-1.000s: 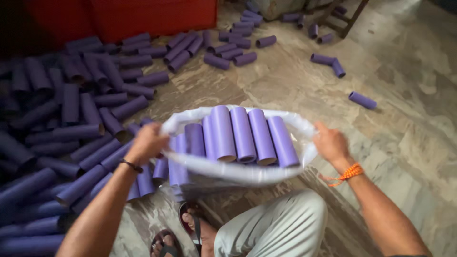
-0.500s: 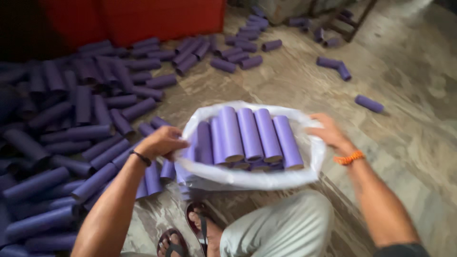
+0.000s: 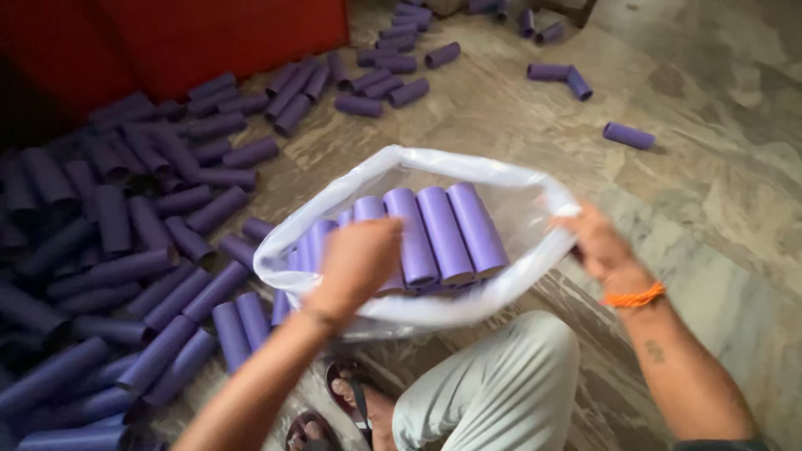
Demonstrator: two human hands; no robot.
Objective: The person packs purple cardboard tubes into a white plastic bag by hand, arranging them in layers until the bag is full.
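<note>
My left hand [image 3: 357, 260] sits in front of the clear plastic bag [image 3: 501, 179], so it hides the near ends of two or three of the purple tubes in the bag [image 3: 447, 230] and part of the bag's near rim. I see only the back of that hand; the fingers curl down over the rim, but whether they pinch the plastic or press on a tube I cannot tell. My right hand [image 3: 595, 242] is blurred at the bag's right edge. Its fingers are drawn together on the plastic there, holding the mouth wide, though the fingertips themselves smear into the film.

The bag rests on the stone floor [image 3: 718, 192] just beyond my knee [image 3: 510, 367], its mouth facing up at me. Inside, the tubes lie side by side in a row, long axes parallel, running from the near rim away toward the far rim and leaning slightly to the left at the top. Their lower ends are lost under the folded plastic, so I cannot count a second layer.

Left of the bag, the loose purple tubes [image 3: 142, 225] sprawl in a heap, pointing many ways, and the picture's left edge cuts them off in shadow. Beyond the bag, a few scattered tubes [image 3: 388, 79] lie before a red wall [image 3: 209, 38]. One lone tube [image 3: 628, 135] lies right of the bag's far side.

My sandalled foot [image 3: 355, 397] shows below the bag, partly cut off.
</note>
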